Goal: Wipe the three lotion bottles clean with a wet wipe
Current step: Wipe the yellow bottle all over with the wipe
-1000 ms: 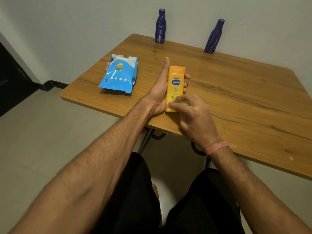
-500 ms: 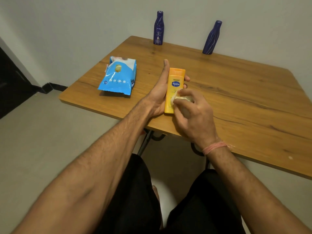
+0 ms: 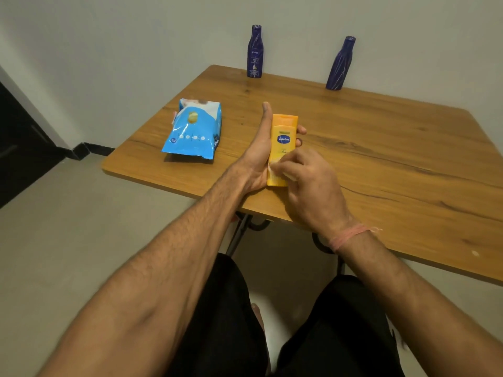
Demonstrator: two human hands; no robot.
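Now left hand grips yellow bottle; right hand presses wipe.

Dim, warm indoor light from above; soft shadow under the wipes pack; forearms slightly blurred, wide-angle bending at edges

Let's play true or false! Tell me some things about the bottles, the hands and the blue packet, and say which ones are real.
1. The left hand holds the yellow bottle. True.
2. The right hand rubs a wet wipe on the yellow bottle. True.
3. Three dark blue bottles stand by the wall. False: two, the left blue bottle and the right blue bottle.
4. The blue wipes packet lies on the floor. False: on the table.
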